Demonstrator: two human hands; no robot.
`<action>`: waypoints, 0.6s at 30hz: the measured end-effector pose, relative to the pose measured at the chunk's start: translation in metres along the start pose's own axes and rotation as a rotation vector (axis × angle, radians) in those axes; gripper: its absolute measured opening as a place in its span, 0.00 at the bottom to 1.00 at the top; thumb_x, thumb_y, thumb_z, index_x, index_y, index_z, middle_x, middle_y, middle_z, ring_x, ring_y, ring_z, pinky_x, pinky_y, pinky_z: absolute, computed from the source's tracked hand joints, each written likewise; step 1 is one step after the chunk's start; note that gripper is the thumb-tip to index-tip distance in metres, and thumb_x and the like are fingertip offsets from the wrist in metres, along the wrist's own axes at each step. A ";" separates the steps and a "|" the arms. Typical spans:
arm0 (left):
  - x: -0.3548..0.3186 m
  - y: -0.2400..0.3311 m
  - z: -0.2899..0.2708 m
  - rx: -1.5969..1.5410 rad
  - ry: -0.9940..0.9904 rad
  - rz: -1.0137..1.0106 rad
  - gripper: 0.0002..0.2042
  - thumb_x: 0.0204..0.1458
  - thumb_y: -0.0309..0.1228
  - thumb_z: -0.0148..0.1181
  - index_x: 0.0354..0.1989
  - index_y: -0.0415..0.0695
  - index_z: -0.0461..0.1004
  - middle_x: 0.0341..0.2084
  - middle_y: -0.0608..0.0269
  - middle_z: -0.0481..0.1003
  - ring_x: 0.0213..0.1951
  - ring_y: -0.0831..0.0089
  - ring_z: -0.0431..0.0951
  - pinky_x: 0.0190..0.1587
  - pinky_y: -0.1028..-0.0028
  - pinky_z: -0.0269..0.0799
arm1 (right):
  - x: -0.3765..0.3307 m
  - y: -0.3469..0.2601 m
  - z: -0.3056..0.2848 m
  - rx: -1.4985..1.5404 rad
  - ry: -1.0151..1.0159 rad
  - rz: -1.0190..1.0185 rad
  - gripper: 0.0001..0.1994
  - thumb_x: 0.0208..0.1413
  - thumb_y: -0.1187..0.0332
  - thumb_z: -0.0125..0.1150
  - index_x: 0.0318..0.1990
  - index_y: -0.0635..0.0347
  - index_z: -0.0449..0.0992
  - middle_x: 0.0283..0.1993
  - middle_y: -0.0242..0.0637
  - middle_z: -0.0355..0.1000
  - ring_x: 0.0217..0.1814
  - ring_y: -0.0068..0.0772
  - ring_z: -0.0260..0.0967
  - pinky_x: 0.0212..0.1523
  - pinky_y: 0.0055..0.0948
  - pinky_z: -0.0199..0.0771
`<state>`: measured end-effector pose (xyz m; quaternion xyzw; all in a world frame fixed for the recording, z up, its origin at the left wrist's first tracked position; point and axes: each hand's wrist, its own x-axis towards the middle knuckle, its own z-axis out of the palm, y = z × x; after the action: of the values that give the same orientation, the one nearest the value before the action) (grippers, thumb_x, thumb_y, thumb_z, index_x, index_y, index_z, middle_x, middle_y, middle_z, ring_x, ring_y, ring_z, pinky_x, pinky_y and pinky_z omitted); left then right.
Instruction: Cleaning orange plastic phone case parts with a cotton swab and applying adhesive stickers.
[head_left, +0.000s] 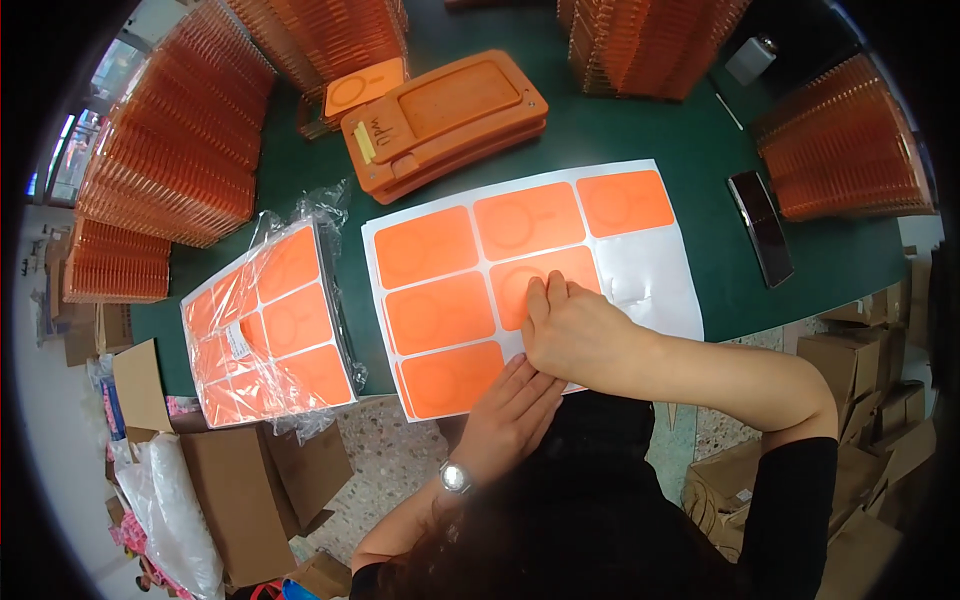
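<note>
- Fingers of the right hand [575,335] were bent down onto the sheet [650,280], tips pressed on the middle-right orange sticker [530,285] near its lower edge; whether they had pinched up a corner I could not tell.
- Left hand [510,415] lay flat and open, fingers straight and together, tips tucked under the right hand at the sheet's near edge, holding nothing.
- Sheet lay on the green table [700,140], tilted a little, its near edge running over the table's front edge toward the person.
- Six orange stickers filled the sheet's left and middle; the right-hand strip below the top-right sticker was bare, shiny backing, slightly dimpled.
- Bagged pack [270,325] of like sheets sat just left of the sheet, apart from it by a narrow gap, its near end hanging past the table edge.
- Orange jig [445,120] lay beyond the sheet's far edge, close but not touching.
- Dark phone-like slab [762,228] lay right of the sheet, a strip of bare table between them.
- Stacks of orange trays [165,150] ringed the table on the left, the far side and the right [845,150], closing in the work area.
- Open room was mostly the green strip between sheet and right stack, and a smaller patch between jig and far stacks.
- Cardboard boxes [240,490] stood on the floor below the front edge, left and right of the person.
</note>
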<state>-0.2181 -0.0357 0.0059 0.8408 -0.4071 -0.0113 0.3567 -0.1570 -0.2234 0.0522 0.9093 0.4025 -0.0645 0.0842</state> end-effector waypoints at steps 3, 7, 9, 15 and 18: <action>-0.004 -0.003 0.005 -0.056 -0.005 0.000 0.17 0.53 0.24 0.64 0.52 0.37 0.77 0.51 0.54 0.77 0.57 0.55 0.75 0.65 0.58 0.67 | -0.004 -0.008 0.008 -0.076 0.129 0.004 0.17 0.42 0.69 0.61 0.37 0.77 0.77 0.48 0.69 0.73 0.47 0.63 0.77 0.42 0.38 0.82; -0.005 -0.004 0.006 -0.043 0.043 0.026 0.16 0.54 0.24 0.63 0.52 0.37 0.77 0.51 0.54 0.77 0.57 0.55 0.75 0.65 0.58 0.67 | -0.007 -0.007 0.011 -0.119 0.214 -0.035 0.17 0.42 0.69 0.60 0.37 0.77 0.77 0.46 0.68 0.74 0.44 0.60 0.77 0.40 0.37 0.82; -0.004 -0.003 0.004 -0.054 0.059 0.021 0.16 0.55 0.24 0.62 0.52 0.36 0.77 0.53 0.54 0.76 0.59 0.56 0.73 0.66 0.58 0.65 | -0.007 -0.001 0.008 -0.113 0.205 -0.038 0.16 0.41 0.69 0.61 0.36 0.76 0.77 0.46 0.66 0.74 0.41 0.54 0.77 0.38 0.35 0.81; 0.002 -0.002 0.001 -0.068 0.098 0.037 0.15 0.50 0.20 0.63 0.47 0.35 0.78 0.48 0.52 0.77 0.56 0.53 0.75 0.59 0.55 0.71 | -0.007 0.006 0.009 0.125 0.194 0.043 0.14 0.38 0.70 0.62 0.33 0.72 0.76 0.45 0.55 0.75 0.34 0.37 0.74 0.31 0.29 0.78; 0.003 -0.001 0.002 -0.078 0.113 0.028 0.15 0.49 0.19 0.64 0.47 0.34 0.78 0.48 0.51 0.77 0.55 0.53 0.75 0.58 0.56 0.71 | -0.005 0.007 -0.001 0.114 0.130 0.050 0.15 0.38 0.71 0.62 0.34 0.73 0.76 0.46 0.56 0.74 0.36 0.37 0.74 0.30 0.29 0.78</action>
<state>-0.2162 -0.0388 0.0047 0.8196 -0.3974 0.0252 0.4119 -0.1551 -0.2311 0.0548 0.9246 0.3800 -0.0257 0.0077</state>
